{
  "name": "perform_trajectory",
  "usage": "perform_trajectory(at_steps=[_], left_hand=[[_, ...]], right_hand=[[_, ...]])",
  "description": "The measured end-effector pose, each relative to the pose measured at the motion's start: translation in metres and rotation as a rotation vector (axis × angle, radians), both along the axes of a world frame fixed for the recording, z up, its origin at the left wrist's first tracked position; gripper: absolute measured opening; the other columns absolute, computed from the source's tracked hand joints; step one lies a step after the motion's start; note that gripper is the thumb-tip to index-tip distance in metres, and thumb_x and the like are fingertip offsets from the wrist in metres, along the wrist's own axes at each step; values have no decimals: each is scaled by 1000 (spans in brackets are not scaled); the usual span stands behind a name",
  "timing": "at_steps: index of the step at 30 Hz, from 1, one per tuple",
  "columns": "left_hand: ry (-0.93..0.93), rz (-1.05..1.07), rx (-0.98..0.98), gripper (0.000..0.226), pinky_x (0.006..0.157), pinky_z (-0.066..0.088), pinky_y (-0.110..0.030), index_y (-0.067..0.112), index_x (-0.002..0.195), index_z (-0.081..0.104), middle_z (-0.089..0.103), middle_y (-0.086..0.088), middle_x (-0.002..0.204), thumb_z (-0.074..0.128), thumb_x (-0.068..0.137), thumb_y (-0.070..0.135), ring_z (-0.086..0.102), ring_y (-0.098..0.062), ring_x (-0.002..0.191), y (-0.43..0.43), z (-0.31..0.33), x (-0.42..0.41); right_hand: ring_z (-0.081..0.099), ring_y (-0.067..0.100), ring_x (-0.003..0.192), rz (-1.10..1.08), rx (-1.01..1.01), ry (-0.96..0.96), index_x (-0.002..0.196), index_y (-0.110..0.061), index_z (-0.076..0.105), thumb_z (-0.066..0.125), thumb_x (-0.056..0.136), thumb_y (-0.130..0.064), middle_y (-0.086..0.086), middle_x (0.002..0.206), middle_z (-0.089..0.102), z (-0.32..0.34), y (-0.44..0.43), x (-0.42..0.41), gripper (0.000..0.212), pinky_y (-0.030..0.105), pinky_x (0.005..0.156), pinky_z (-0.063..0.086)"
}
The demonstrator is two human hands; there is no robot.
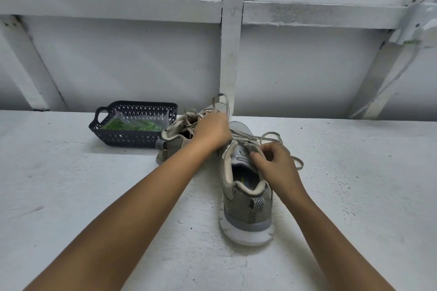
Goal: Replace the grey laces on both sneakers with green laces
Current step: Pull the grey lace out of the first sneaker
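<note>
White table is carrying both sneakers | your left hand is curling round grey lace by the far sneaker | your right hand is pinching it at the near sneaker tongue | lace is looking limp, light: grip close to eyelets | green laces are waiting in basket.

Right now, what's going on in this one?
A person is working loose the grey lace of the near sneaker. The right hand pinches it at the tongue, and the left hand grips a stretch of it further up, with a loop sticking out above the fist. The far sneaker is still laced in grey. The green laces lie bagged in the basket, untouched.
</note>
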State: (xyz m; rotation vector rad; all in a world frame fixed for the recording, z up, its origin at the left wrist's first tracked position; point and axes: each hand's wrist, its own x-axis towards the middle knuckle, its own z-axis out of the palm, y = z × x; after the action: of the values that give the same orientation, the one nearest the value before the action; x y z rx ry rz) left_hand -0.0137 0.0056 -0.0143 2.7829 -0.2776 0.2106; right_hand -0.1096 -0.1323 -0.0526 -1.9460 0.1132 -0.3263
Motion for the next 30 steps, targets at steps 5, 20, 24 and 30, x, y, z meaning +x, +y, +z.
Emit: perform_trajectory(at_steps=[5, 20, 24, 30], left_hand=[[-56, 25, -146, 22, 74, 45, -34, 2, 97, 66, 66, -21, 101, 48, 92, 15, 61, -37, 96, 0, -4, 2], [-4, 10, -36, 18, 66, 37, -32, 2, 87, 66, 66, -19, 98, 51, 86, 10, 59, -35, 95, 4, -10, -5], [-65, 43, -215, 21, 65, 36, -31, 3, 85, 65, 66, -19, 93, 48, 89, 13, 60, -35, 91, 4, -4, -5], [-116, 70, -456, 23, 59, 53, -32, 7, 76, 59, 65, -14, 67, 45, 92, 14, 66, -34, 68, 15, 19, -3]], right_hand=[[59, 4, 73, -2, -5, -3, 80, -23, 57, 65, 84, -27, -10, 78, 63, 0, 0, -1, 9, 16, 60, 43], [56, -3, 68, -4, -29, -14, 80, -23, 57, 64, 84, -26, -12, 77, 61, 1, 0, -1, 9, 5, 53, 39], [55, -4, 68, -9, -28, -12, 78, -25, 56, 65, 83, -24, -13, 76, 61, 1, -1, -1, 11, 3, 52, 37], [56, -3, 71, -7, -34, 3, 82, -23, 58, 65, 84, -27, -13, 78, 61, 0, -1, -1, 8, 8, 53, 37]])
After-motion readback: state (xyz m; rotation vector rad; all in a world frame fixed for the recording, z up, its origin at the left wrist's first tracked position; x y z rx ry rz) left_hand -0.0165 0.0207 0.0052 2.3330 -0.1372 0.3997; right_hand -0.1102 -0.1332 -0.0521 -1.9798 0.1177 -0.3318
